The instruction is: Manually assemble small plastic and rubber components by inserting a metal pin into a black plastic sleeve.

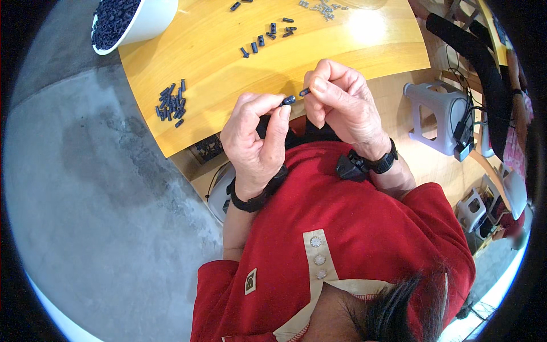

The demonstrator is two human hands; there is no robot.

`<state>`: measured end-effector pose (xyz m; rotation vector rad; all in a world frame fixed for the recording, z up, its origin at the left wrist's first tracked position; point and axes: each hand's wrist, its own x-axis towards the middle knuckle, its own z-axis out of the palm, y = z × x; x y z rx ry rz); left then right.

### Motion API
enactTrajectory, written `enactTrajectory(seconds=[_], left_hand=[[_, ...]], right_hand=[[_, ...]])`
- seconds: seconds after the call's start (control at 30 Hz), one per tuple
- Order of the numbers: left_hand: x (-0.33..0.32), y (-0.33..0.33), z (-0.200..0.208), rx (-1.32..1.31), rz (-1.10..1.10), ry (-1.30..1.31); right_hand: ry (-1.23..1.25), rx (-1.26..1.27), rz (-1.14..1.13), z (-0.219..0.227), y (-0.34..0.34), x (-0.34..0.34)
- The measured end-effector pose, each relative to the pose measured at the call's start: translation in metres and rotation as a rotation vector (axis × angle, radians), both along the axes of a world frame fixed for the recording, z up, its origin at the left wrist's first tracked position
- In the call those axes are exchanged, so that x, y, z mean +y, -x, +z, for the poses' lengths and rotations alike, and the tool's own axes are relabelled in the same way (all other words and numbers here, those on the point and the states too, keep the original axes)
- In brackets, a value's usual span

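Head view. The near edge of the desk (211, 108) is faced by a person, and two small dark parts are held in view just inside that edge, between the hands. By the left hand (250, 134), a dark cylinder (289, 100) is pinched between thumb and forefinger; the fingers are closed on it, and its free end projects beyond the tips toward the right. By the right hand (347, 108), a dark pointed piece (304, 92) is gripped likewise, its tip directed at the cylinder; whether the two touch cannot be told. Near the desk's left edge, dark parts are heaped in a pile (171, 104). Farther from the near edge, loose dark pieces (254, 48) are scattered, with small silvery parts (326, 10) beyond. At the far left, dark parts are contained in a white tub (149, 25).
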<state>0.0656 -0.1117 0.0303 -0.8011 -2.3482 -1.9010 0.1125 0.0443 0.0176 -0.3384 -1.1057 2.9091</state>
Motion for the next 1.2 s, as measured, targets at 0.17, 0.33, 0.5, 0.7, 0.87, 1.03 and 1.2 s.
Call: enactTrajectory(seconds=[0.17,0.33,0.5,0.7,0.87,1.03,1.2], left_hand=[[0.0,-0.003,0.003,-0.026,-0.006,0.02],[0.002,-0.002,0.004,0.028,0.004,0.055],[0.004,-0.002,0.005,0.142,0.026,0.138],[0.004,-0.004,0.0,0.234,0.074,0.171],[0.003,-0.006,-0.002,0.196,0.085,0.221],[0.002,-0.003,-0.001,0.212,0.063,0.228],[0.001,-0.002,0.002,0.089,0.026,0.206]], right_hand=[[-0.044,-0.009,0.022,-0.001,-0.001,-0.001],[-0.069,-0.023,0.014,-0.002,-0.001,-0.002],[-0.089,-0.034,-0.002,-0.004,-0.001,-0.003],[-0.111,-0.045,0.004,-0.007,0.003,-0.006],[-0.054,-0.08,0.032,-0.01,0.002,-0.008],[-0.013,-0.099,0.034,-0.009,0.002,-0.009],[-0.187,-0.115,0.017,-0.008,0.001,-0.005]])
